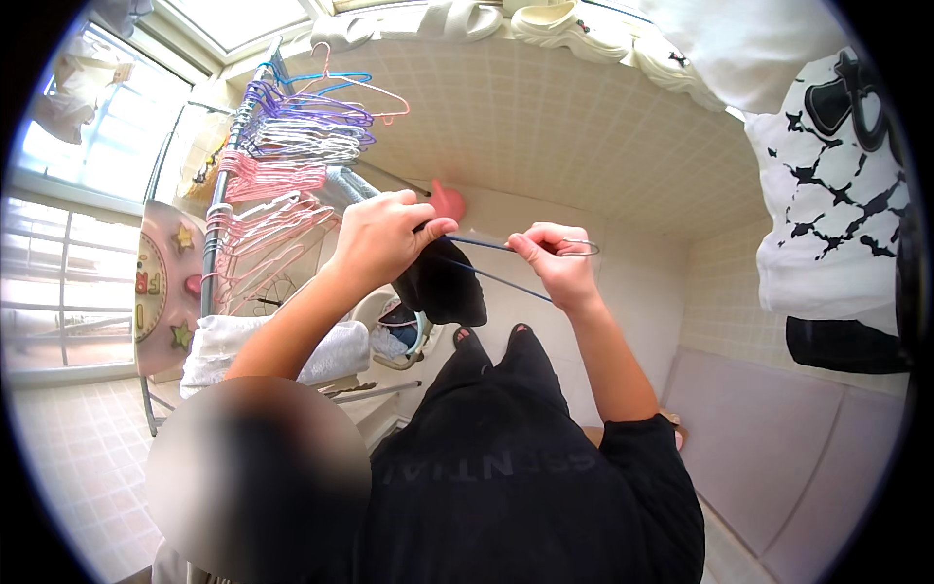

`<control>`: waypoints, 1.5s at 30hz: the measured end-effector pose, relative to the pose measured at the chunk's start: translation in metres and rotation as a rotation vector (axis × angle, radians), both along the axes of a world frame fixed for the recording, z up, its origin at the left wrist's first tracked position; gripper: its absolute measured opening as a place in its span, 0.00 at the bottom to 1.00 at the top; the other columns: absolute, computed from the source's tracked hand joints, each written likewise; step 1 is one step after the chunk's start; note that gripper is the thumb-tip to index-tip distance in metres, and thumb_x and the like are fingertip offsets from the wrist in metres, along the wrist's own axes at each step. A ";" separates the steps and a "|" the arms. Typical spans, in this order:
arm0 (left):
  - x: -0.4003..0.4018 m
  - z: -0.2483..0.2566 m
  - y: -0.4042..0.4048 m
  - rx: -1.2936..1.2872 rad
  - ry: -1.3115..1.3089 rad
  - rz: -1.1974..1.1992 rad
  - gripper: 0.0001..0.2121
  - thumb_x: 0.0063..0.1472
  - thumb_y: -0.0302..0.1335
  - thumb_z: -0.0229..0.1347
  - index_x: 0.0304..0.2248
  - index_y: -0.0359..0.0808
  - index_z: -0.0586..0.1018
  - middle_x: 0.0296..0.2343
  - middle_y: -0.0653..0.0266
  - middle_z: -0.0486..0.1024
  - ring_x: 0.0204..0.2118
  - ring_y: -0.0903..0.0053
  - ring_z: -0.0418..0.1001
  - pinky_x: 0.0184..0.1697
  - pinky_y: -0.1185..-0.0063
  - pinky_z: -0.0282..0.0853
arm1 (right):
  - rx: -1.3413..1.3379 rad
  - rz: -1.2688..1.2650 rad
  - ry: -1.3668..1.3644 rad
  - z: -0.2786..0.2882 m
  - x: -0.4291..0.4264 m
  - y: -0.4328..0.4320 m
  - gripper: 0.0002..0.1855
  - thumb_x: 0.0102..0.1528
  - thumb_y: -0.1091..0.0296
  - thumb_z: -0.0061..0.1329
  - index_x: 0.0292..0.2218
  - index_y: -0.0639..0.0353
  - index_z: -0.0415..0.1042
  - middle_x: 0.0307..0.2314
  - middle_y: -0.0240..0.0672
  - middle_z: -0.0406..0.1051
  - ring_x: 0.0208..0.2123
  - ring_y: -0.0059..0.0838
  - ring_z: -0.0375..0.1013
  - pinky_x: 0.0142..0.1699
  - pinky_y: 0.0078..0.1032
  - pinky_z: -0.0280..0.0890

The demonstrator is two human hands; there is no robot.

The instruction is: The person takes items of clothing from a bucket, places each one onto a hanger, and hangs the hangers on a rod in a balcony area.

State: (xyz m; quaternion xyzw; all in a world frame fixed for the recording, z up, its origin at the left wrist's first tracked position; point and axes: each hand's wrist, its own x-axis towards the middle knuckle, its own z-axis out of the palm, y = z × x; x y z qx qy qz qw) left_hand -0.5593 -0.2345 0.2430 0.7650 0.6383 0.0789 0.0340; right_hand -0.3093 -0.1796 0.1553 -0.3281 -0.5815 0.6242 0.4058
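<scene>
A dark blue clothes hanger (496, 276) spans the space between my two hands. My right hand (558, 259) grips it near its metal hook, which sticks out to the right of the fingers. My left hand (387, 237) is closed on a black garment (441, 285) that hangs down below it, at the hanger's other end. How the cloth sits on the hanger is hidden by the left hand. To the left, many pink, white, purple and blue hangers (306, 120) hang on a metal rail (222, 182).
White towels (336, 354) lie at the rail's near end, beside a basket of clothes (398, 328). Pale slippers (463, 22) line the ledge ahead. A black-and-white garment (832, 197) hangs at right. Someone's foot (678, 431) shows behind my right arm.
</scene>
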 end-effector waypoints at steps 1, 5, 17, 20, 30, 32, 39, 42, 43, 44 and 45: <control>0.000 -0.002 0.000 0.007 -0.006 0.049 0.16 0.62 0.46 0.56 0.27 0.43 0.83 0.28 0.67 0.73 0.31 0.69 0.74 0.31 0.70 0.70 | 0.001 0.000 0.002 0.002 0.000 -0.003 0.09 0.57 0.70 0.60 0.27 0.65 0.79 0.17 0.23 0.69 0.22 0.12 0.61 0.27 0.16 0.54; 0.001 -0.010 0.001 0.161 -0.012 -0.005 0.16 0.62 0.45 0.55 0.27 0.42 0.83 0.25 0.66 0.73 0.30 0.67 0.75 0.32 0.70 0.70 | 0.005 0.065 -0.016 0.005 0.004 -0.005 0.09 0.57 0.69 0.59 0.27 0.66 0.79 0.17 0.22 0.69 0.22 0.11 0.62 0.27 0.16 0.55; 0.009 0.002 0.006 0.054 0.048 -0.399 0.12 0.61 0.43 0.57 0.42 0.52 0.80 0.20 0.70 0.72 0.22 0.72 0.76 0.19 0.73 0.65 | -0.410 0.149 0.232 0.006 0.015 0.020 0.10 0.56 0.70 0.59 0.25 0.67 0.79 0.11 0.18 0.59 0.13 0.08 0.48 0.20 0.17 0.39; 0.010 0.005 0.013 0.057 0.038 -0.399 0.09 0.62 0.39 0.57 0.41 0.51 0.80 0.18 0.69 0.73 0.20 0.71 0.75 0.18 0.73 0.65 | -0.243 0.107 0.147 -0.007 0.016 0.029 0.09 0.57 0.67 0.58 0.31 0.65 0.79 0.14 0.19 0.63 0.14 0.09 0.53 0.21 0.15 0.46; -0.007 0.037 0.024 0.202 -0.008 -0.229 0.07 0.60 0.31 0.60 0.38 0.44 0.80 0.23 0.64 0.79 0.22 0.67 0.78 0.21 0.73 0.68 | 0.721 -0.346 -0.245 -0.083 0.070 -0.063 0.10 0.48 0.78 0.53 0.36 0.62 0.76 0.26 0.36 0.72 0.23 0.34 0.71 0.32 0.28 0.69; -0.006 0.042 0.028 0.228 -0.013 -0.206 0.07 0.61 0.30 0.59 0.38 0.43 0.80 0.24 0.63 0.80 0.23 0.68 0.78 0.22 0.73 0.69 | 0.527 0.050 -0.327 -0.083 0.044 -0.089 0.13 0.47 0.75 0.54 0.37 0.59 0.77 0.32 0.37 0.75 0.25 0.37 0.75 0.32 0.31 0.71; -0.002 0.072 0.033 0.287 -0.033 -0.208 0.07 0.62 0.31 0.59 0.39 0.43 0.80 0.24 0.62 0.80 0.23 0.67 0.78 0.25 0.73 0.70 | 0.609 0.121 -0.645 -0.132 -0.016 -0.070 0.33 0.48 0.58 0.61 0.55 0.46 0.68 0.47 0.34 0.71 0.35 0.44 0.77 0.36 0.38 0.74; -0.008 0.078 0.032 0.252 -0.031 -0.188 0.07 0.62 0.31 0.59 0.39 0.42 0.80 0.25 0.60 0.80 0.23 0.65 0.78 0.25 0.73 0.70 | 0.651 -0.006 -0.760 -0.162 -0.012 -0.040 0.18 0.49 0.61 0.60 0.41 0.51 0.73 0.37 0.31 0.72 0.35 0.42 0.76 0.33 0.37 0.71; -0.013 0.077 0.031 0.245 -0.042 -0.177 0.07 0.62 0.30 0.59 0.39 0.41 0.80 0.25 0.60 0.80 0.24 0.65 0.78 0.26 0.72 0.71 | 0.654 -0.002 -0.758 -0.158 -0.006 -0.029 0.18 0.49 0.61 0.60 0.41 0.51 0.73 0.37 0.31 0.72 0.35 0.42 0.76 0.33 0.37 0.71; -0.020 0.076 0.029 0.247 -0.041 -0.175 0.07 0.62 0.30 0.59 0.39 0.41 0.80 0.25 0.60 0.80 0.24 0.65 0.78 0.26 0.72 0.71 | 0.712 -0.018 -0.711 -0.153 0.002 -0.018 0.15 0.49 0.62 0.60 0.38 0.52 0.73 0.37 0.31 0.72 0.36 0.40 0.75 0.36 0.36 0.70; -0.029 0.075 0.026 0.245 -0.016 -0.184 0.07 0.62 0.30 0.59 0.39 0.41 0.80 0.25 0.59 0.80 0.24 0.64 0.78 0.26 0.72 0.71 | 0.767 -0.030 -0.663 -0.143 0.011 -0.009 0.11 0.49 0.63 0.60 0.34 0.53 0.74 0.36 0.31 0.72 0.38 0.39 0.74 0.38 0.35 0.70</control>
